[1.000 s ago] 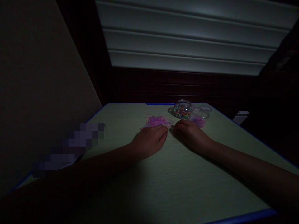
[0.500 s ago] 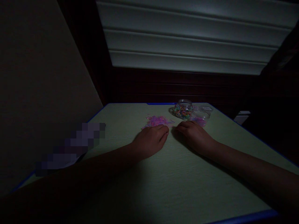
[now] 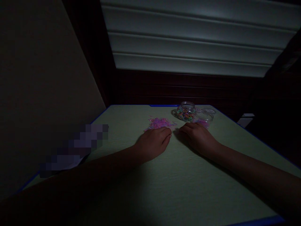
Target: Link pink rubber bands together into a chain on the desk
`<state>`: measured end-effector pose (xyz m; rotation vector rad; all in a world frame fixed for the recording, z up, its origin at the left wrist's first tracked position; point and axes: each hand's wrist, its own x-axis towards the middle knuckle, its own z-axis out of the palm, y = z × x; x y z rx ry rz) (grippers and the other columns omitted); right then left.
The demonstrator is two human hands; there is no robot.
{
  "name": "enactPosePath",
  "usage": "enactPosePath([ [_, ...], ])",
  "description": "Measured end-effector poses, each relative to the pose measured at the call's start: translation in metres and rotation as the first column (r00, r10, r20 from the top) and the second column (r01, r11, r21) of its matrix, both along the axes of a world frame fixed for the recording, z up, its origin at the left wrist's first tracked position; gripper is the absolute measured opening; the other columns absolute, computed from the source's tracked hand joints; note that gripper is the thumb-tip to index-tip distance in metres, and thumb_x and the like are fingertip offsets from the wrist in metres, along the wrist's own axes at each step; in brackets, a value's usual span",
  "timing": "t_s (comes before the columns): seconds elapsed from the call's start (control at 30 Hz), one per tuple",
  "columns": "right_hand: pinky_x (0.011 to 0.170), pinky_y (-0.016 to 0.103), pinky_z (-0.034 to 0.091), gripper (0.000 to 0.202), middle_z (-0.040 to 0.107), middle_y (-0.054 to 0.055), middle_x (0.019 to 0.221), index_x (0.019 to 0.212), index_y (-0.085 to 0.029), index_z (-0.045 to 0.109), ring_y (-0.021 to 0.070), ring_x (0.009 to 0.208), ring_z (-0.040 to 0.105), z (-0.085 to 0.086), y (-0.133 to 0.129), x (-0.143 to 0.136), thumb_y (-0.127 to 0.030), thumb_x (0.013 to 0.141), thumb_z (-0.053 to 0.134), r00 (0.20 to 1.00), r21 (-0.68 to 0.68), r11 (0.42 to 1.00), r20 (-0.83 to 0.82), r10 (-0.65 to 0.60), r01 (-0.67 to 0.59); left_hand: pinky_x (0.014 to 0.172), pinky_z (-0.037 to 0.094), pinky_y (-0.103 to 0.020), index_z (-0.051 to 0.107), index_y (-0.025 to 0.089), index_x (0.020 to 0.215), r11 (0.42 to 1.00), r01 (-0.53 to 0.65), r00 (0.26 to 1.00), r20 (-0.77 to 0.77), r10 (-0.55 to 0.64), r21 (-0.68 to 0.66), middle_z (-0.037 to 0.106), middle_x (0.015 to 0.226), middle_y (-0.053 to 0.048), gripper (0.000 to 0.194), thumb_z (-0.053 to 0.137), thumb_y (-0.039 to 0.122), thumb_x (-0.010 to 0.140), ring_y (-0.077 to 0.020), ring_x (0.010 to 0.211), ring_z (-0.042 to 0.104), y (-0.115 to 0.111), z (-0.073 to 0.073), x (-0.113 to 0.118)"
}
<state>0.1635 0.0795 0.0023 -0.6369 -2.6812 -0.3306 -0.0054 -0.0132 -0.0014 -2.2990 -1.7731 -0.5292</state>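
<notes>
A loose pile of small pink and purple elastic bands (image 3: 161, 123) lies on the pale green table. My left hand (image 3: 154, 143) rests just in front of it, fingers curled and pressed together. My right hand (image 3: 199, 138) is a short gap away to the right, its fingers also bent closed with the tips down near the tabletop. Whatever either hand pinches is hidden or too small to make out. Behind my right hand stands a clear jar (image 3: 209, 117) with pink bands inside. Farther back, an open clear jar (image 3: 186, 113) holds colourful hair ties.
The table (image 3: 164, 188) has a blue edge. A clear lid (image 3: 209, 110) lies behind the jars. On the left, a blurred-out flat item (image 3: 77, 149) lies beside my left forearm. A wall and a slatted shutter (image 3: 188, 40) rise beyond the table.
The camera view has shifted slightly, moving everything a little to the right in the picture. Both hands keep almost the same pose and place by the pile.
</notes>
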Motion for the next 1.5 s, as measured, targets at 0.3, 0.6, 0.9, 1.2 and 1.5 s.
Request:
enactPosePath([
  [0.3,0.068,0.027,0.032,0.023,0.057,0.007,0.074,0.088,-0.014,0.060,0.0144,0.071,0.050,0.002,-0.003,0.001,-0.022,0.083,0.039,0.996,-0.037,0.997,-0.049,0.073,-0.075,0.069,0.041,-0.027,0.049,0.020,0.095,1.000,-0.019,0.998,0.056,0.019,-0.001,0.057,0.089,-0.002,0.023,0.031,0.029,0.083,-0.0140,0.076,0.054,0.000,0.001,0.001],
  [0.6,0.068,0.026,0.033,0.020,0.057,0.006,0.075,0.084,-0.015,0.059,0.0142,0.071,0.048,0.006,-0.009,0.001,-0.020,0.081,0.040,0.989,0.001,0.991,-0.068,0.134,-0.134,0.071,0.042,-0.028,0.048,0.021,0.100,1.000,-0.008,0.997,0.073,0.007,0.003,0.058,0.094,-0.002,0.027,0.031,0.035,0.084,-0.0153,0.081,0.055,0.001,-0.001,0.000],
  [0.9,0.068,0.026,0.032,0.020,0.056,0.006,0.074,0.085,-0.015,0.059,0.0141,0.070,0.047,0.006,-0.011,0.000,-0.020,0.081,0.040,0.990,0.015,0.991,-0.043,0.137,-0.137,0.069,0.041,-0.026,0.050,0.020,0.096,1.000,0.014,0.998,0.060,-0.015,0.019,0.059,0.090,-0.001,0.024,0.030,0.028,0.085,-0.0136,0.078,0.055,0.002,0.000,0.001],
  [1.2,0.070,0.028,0.034,0.020,0.058,0.006,0.076,0.087,-0.015,0.059,0.0147,0.072,0.050,0.005,-0.008,0.002,-0.021,0.081,0.042,0.987,-0.035,0.987,-0.047,0.157,-0.158,0.067,0.041,-0.025,0.052,0.019,0.091,0.999,0.031,0.997,0.063,-0.033,0.028,0.058,0.087,-0.002,0.023,0.031,0.027,0.084,-0.0129,0.075,0.054,0.001,0.001,0.000],
  [1.5,0.062,0.024,0.039,0.024,0.059,0.005,0.085,0.098,-0.017,0.056,0.0129,0.070,0.053,-0.005,0.000,-0.001,-0.026,0.077,0.049,0.955,-0.311,0.927,-0.271,0.125,-0.210,0.069,0.041,-0.025,0.051,0.019,0.093,0.999,0.013,0.999,0.047,-0.016,0.045,0.057,0.088,-0.002,0.022,0.032,0.024,0.083,-0.0126,0.075,0.054,0.001,0.000,-0.001],
])
